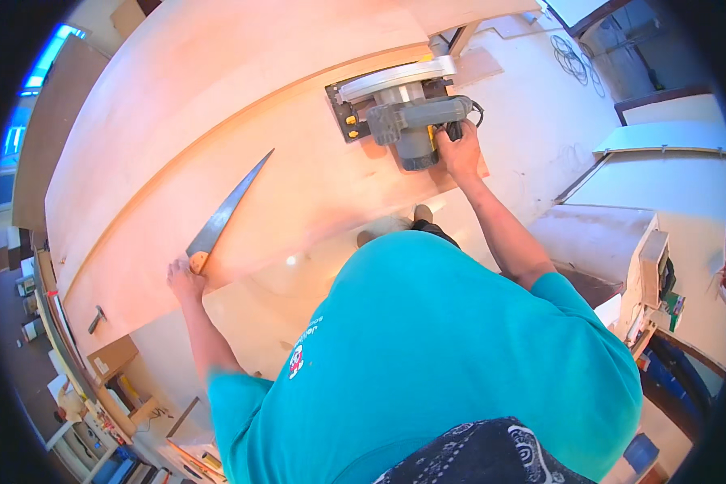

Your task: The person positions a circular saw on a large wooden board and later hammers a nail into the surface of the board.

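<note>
A handsaw (231, 208) with a tapering metal blade and a wooden handle lies across the large plywood sheet (298, 185), its tip angled up to the right. My left hand (185, 279) is closed at the end of that handle, its fingers partly hidden. On the right part of the sheet sits a grey circular saw (410, 113) with a silver blade guard, dark base plate and yellow knobs. My right hand (460, 152) is closed at the back of the circular saw, beside its handle and a black part; the fingertips are partly hidden.
A long wooden strip (187, 139) runs along the sheet beyond the handsaw. A hammer (96, 319) lies at the sheet's near left corner. Coiled cable (577, 60) rests on the floor at far right. Shelving with assorted items (73, 403) stands lower left.
</note>
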### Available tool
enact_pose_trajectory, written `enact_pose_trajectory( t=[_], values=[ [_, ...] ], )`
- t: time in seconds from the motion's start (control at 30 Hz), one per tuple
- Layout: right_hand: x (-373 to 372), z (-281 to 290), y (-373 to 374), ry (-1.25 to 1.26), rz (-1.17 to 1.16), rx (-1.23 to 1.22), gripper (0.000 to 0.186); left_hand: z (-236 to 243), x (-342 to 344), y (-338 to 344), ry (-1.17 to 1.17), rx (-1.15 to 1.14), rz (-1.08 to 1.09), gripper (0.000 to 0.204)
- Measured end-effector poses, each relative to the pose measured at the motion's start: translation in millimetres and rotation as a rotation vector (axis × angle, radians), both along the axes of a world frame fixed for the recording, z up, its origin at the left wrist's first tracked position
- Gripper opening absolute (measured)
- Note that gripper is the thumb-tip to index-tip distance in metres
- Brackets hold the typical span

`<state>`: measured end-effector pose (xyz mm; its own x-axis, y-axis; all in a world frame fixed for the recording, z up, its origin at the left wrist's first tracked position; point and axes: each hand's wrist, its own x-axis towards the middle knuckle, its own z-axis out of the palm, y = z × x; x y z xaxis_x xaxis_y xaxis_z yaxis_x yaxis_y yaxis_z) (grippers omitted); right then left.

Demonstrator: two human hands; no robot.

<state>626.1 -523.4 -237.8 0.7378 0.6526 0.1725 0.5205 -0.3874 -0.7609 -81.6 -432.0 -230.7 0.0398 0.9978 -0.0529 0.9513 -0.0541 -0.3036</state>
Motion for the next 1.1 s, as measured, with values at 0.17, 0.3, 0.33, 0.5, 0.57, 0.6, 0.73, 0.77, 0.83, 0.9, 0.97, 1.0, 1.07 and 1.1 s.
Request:
enact_pose_trajectory(
  t=[0.17, 0.3, 0.33, 0.5, 0.57, 0.6, 0.73, 0.77, 0.83, 0.9, 0.97, 1.0, 1.07, 1.1],
  values=[
    [-1, -3, 2, 0.038, 0.065, -0.035, 0.05, 22, 26, -62, -0.683, -0.313, 0.113, 0.017],
    [1, -21, 4, 0.02, 0.032, 0.059, 0.049, 63, 107, -132, -1.579, -0.422, 0.495, 0.016],
    [-2, -19, 6, 0.067, 0.042, 0.052, 0.048, 71, 124, -147, -1.783, -0.353, 0.666, 0.015],
    [-2, -15, 6, 0.207, 0.074, 0.093, 0.047, 134, 183, -165, -1.911, -0.307, 0.716, 0.022],
    [-1, -18, 4, 0.026, 0.076, 0.116, 0.047, 177, 209, -160, -1.881, -0.26, 0.557, 0.026],
    [-1, -17, 6, 0.031, 0.079, 0.119, 0.047, 199, 223, -159, -1.855, -0.2, 0.406, 0.031],
    [-3, -13, 5, 0.066, 0.079, 0.105, 0.047, 268, 268, -164, -1.926, -0.182, 0.045, 0.046],
    [-2, -12, 5, 0.133, 0.07, 0.099, 0.046, 277, 274, -164, -1.781, -0.218, -0.154, 0.049],
    [-1, -6, 2, 0.171, 0.072, 0.152, 0.047, 301, 289, -164, -1.371, -0.215, -0.475, 0.053],
    [11, -26, 2, -0.178, 0.045, 0.134, 0.053, 317, 324, -157, -1.086, -0.167, -0.706, 0.055],
    [2, -3, 4, -0.047, 0.124, 0.18, 0.055, 326, 354, -171, -0.695, -0.129, -0.882, 0.07],
    [1, 4, -1, 0.076, 0.176, 0.204, 0.058, 327, 365, -173, -0.681, -0.138, -0.881, 0.07],
    [3, -4, -4, 0.008, 0.175, 0.278, 0.058, 330, 383, -175, -0.482, -0.205, -0.889, 0.071],
    [6, -7, -3, 0.0, 0.157, 0.169, 0.06, 329, 391, -176, -0.471, -0.212, -0.898, 0.071]
  ],
)
